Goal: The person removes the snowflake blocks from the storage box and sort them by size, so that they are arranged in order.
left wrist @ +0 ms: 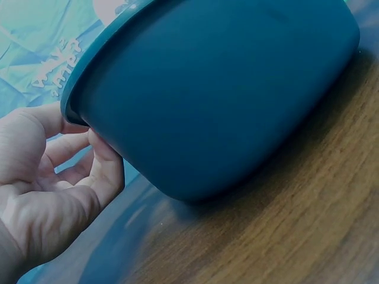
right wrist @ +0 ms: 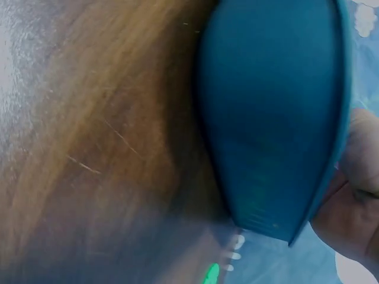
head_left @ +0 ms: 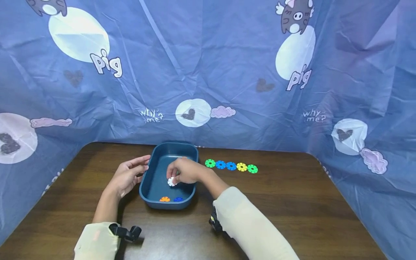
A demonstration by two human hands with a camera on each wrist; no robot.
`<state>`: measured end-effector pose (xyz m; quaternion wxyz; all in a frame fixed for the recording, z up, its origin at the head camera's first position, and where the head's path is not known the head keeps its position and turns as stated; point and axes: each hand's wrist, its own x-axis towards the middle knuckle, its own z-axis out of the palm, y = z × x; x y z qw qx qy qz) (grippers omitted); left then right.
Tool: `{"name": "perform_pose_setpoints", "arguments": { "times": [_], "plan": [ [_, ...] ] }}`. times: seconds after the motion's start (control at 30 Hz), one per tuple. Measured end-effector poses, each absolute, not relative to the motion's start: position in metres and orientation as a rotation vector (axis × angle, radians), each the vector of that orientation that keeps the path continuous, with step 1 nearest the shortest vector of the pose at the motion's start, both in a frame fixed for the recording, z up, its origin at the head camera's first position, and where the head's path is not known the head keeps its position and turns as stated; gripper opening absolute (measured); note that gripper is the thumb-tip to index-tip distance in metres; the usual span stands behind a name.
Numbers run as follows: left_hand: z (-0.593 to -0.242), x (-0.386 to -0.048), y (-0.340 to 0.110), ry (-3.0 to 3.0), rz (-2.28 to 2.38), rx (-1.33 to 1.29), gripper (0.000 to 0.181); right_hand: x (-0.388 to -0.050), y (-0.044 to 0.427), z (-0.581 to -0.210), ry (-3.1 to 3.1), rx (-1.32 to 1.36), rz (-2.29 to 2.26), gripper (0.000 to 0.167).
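Clearly the biggest thing is the blue cloth (head_left: 227, 65), printed with pigs, hearts and lettering, which hangs in creases behind and beside the dark wooden table (head_left: 292, 202). Two pale sleeves (head_left: 256, 224) reach in from the near side. Between them, left of the table's middle, sits a deep teal tray (head_left: 169, 206) with rounded corners. The left hand (head_left: 128, 175) is relaxed — its fingers loosely bent, touching the outside of the tray at its left rim. The right hand (head_left: 185, 170) reaches over the right rim and pinches a white disc (head_left: 171, 181) inside the tray; whether that disc touches the floor of the tray I cannot tell. A black device (head_left: 126, 233) is strapped at the left wrist. Smallest are the notched discs: an orange disc (head_left: 164, 199) and a dark blue disc (head_left: 178, 199) lie inside at the near end, while right of the tray a slightly slanting row runs green (head_left: 210, 163), blue (head_left: 220, 164), blue (head_left: 231, 166), yellow (head_left: 242, 167), green (head_left: 252, 168).
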<state>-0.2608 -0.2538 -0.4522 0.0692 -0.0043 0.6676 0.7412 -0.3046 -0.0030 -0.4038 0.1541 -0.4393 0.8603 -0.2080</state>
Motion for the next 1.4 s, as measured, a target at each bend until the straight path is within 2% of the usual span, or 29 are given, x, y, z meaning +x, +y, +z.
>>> {"name": "perform_pose_setpoints", "arguments": {
  "times": [0.37,0.67,1.4],
  "plan": [
    [-0.451,-0.259,-0.254,1.962,2.277,0.017,0.06,-0.307,0.03,-0.379,2.481,-1.186,-0.861,0.017],
    [-0.452,-0.259,-0.255,1.986,2.254,0.009,0.06,-0.313,0.075,-0.368,2.547,-1.057,-1.013,0.014],
    [-0.452,-0.259,-0.253,1.986,2.272,0.01,0.059,-0.323,0.224,-0.385,2.731,-0.61,-1.188,0.015]
  ]
}}
